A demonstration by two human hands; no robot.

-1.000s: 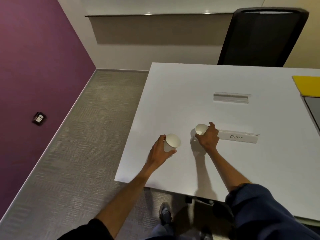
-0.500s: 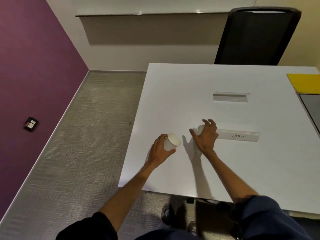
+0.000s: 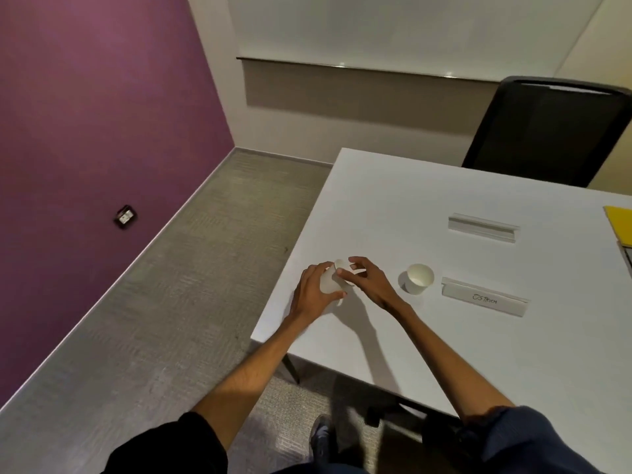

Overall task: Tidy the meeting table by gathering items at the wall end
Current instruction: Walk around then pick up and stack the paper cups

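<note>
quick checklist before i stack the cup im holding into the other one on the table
1. Held cup secured: ok, left hand is wrapped around it.
2. Right hand free to help: ok, its fingers touch the held cup's rim but do not grip it.
3. Second cup upright with its mouth open: ok, standing alone on the table.
4. Second cup empty: ok, the inside looks bare white.
5. Held cup empty: cannot tell, the hands hide its inside.
6. Path between the cups: ok, only bare tabletop; the name card lies beyond the second cup.
</note>
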